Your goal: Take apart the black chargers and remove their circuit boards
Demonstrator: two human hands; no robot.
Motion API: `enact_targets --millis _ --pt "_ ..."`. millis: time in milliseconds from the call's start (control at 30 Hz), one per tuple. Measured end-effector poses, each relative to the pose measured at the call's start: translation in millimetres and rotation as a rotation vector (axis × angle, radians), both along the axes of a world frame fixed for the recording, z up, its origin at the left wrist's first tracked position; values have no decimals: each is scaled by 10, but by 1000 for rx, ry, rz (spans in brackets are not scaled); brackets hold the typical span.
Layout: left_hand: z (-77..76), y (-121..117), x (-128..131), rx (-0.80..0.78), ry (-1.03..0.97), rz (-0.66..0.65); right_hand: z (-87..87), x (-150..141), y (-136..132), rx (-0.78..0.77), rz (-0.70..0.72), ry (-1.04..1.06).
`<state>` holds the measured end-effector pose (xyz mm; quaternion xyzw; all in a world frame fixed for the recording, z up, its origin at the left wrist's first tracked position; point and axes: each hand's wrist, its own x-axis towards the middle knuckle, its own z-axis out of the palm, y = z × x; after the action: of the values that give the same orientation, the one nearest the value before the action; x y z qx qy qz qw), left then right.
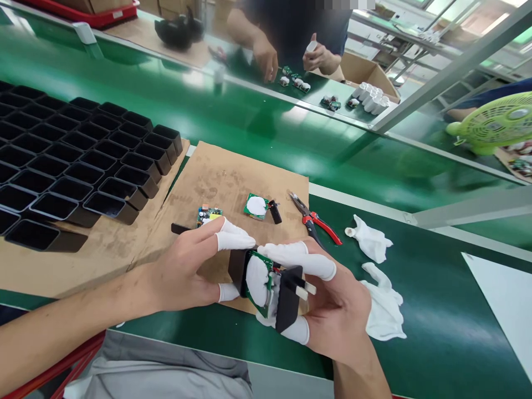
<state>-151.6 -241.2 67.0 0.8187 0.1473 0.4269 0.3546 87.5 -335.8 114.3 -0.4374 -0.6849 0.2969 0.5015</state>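
Observation:
My left hand [183, 271], with white finger covers, is closed on a black plastic housing [236, 270]. In my right hand [338, 296], also wearing finger covers, is a green circuit board [266, 307] coated with white paste. A black plug plate [286, 305] with metal prongs sits on the right side of that board, within the same grip. The board's left edge meets the housing's opening; how deep it goes in is hidden. Beyond my hands, another pasted circuit board [256, 206] with a black part lies on the cardboard [224, 172], and a further board [206, 213] is partly covered by my left hand.
Rows of open black housings [83, 172] stand at the left. Red-handled pliers [313, 219] and crumpled white cloth-like pieces [369, 238] lie to the right. Across the bench a person's hands [266, 58] work near boards and white cylinders [372, 98]. A green fan [499, 119] stands far right.

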Motion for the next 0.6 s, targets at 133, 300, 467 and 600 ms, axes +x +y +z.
enact_targets --millis 133,300,467,600 --pt "-6 3 -15 -2 17 2 11 -1 1 2 -6 -22" --pt "4 13 19 12 -31 -13 15 -3 7 -2 -15 -57" --pt "-4 3 38 8 -55 -15 -8 9 27 23 25 -68" --pt "-23 -1 25 16 -48 -6 -22 14 28 17 39 -52"
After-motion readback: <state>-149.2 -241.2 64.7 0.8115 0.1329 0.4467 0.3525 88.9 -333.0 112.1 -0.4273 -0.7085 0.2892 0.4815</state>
